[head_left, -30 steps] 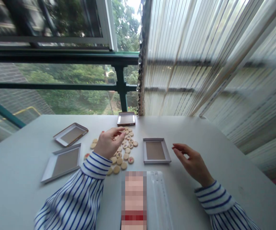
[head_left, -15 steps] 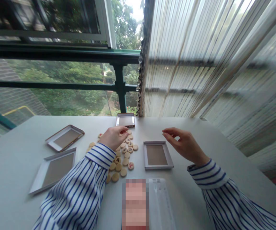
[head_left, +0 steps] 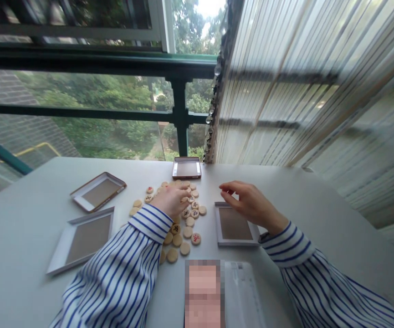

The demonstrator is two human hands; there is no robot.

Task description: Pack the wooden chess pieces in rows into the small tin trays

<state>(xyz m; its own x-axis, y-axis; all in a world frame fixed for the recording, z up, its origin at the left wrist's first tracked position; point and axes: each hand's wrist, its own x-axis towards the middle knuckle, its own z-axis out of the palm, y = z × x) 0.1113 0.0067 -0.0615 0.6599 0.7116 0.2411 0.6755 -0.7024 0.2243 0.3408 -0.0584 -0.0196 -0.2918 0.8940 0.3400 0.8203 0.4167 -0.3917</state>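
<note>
Wooden Chinese chess pieces [head_left: 185, 248] lie in a loose pile at the middle of the table, some blank side up, others with black or red characters. Over the pile's far part, my left hand [head_left: 171, 199] is low with fingers loosely bent and slightly apart; no piece shows between them. It hides some of the pieces. My right hand [head_left: 253, 202] hovers above the far right corner of a shallow white box tray [head_left: 221, 230]. Its thumb and fingers curve toward the pile with a small gap and hold nothing visible.
On the left lie a brown-edged tray [head_left: 97, 193] and a larger white tray [head_left: 60, 241]. Another small tray [head_left: 186, 176] stands at the table's far edge. Near me are a blurred-out object [head_left: 203, 291] and a clear plastic case [head_left: 243, 296]. A string curtain [head_left: 268, 105] hangs at right.
My left hand has lowered onto the far part of the pile. My right hand has moved left, closer to the pile and over the tray. The view has shifted slightly.
</note>
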